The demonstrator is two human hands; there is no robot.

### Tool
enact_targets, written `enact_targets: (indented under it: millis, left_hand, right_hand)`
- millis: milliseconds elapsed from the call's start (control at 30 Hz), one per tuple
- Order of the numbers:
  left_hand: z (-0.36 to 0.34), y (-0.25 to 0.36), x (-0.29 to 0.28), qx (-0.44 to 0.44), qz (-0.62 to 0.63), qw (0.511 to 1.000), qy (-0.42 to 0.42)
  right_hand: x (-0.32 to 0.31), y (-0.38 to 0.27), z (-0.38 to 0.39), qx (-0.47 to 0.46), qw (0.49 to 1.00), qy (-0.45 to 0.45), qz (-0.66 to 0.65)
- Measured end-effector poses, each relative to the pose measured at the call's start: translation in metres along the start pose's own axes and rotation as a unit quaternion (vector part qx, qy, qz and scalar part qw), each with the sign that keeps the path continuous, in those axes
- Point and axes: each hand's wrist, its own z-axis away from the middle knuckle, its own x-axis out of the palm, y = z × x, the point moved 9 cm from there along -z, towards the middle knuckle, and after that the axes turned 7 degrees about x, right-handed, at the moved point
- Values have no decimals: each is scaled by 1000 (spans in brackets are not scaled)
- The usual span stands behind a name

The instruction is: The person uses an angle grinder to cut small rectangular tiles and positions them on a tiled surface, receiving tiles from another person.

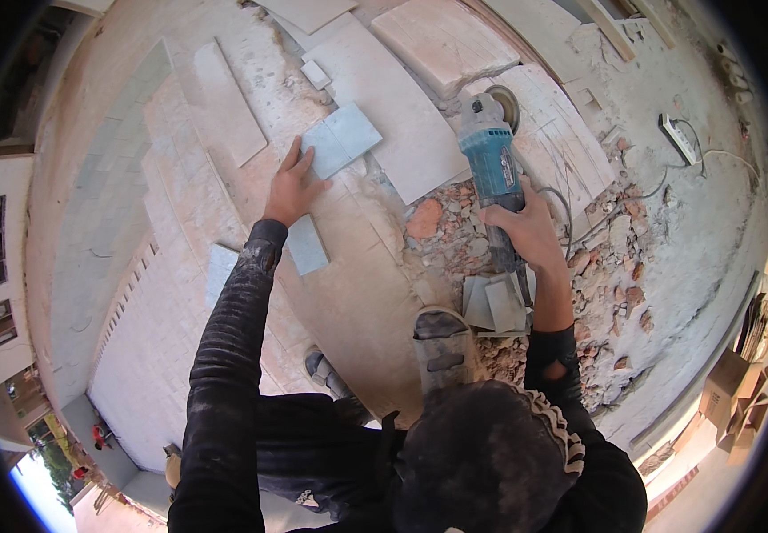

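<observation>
The dusty floor (224, 293) is spreading out under everything, carrying big pale stone slabs (402, 124), a heap of broken rubble (597, 266) and a white power strip (679, 139) off to the right. Across this a person in dark sleeves is crouching, one shoe (442, 342) planted on the stone.

The right hand (526, 233) is wrapping its fingers tight around the body of a blue angle grinder (491, 160), which is hanging just above the slabs with its disc (510, 105) pointing away; whether the disc is spinning cannot be told. The left hand (292, 188) is lying flat and spread, fingers wide, its tips touching the near edge of a small grey-blue tile (341, 138) that is resting on the slab left of the grinder. A second small tile (306, 245) is lying beside the left wrist, and a stack of offcuts (495, 306) is sitting below the right wrist.

To do this well, I judge the tile is wanting firm downward pressure, with fingertips kept clear of the cut line, and the disc brought in square.
</observation>
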Motion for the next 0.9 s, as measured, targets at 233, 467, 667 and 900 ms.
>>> enact_targets:
  millis: [233, 467, 667, 900]
  left_hand:
    - [-6, 1, 5, 63, -67, 996, 2]
    - [-14, -3, 10, 46, -66, 996, -41]
    - [-9, 2, 11, 24, -47, 999, -9]
    - [-23, 7, 6, 63, -165, 984, -34]
  right_hand:
    - [16, 6, -14, -6, 998, -18, 56]
    - [37, -17, -16, -36, 992, -6, 117]
    - [71, -20, -37, -44, 986, -29, 159]
    - [98, -28, -55, -53, 986, -53, 149]
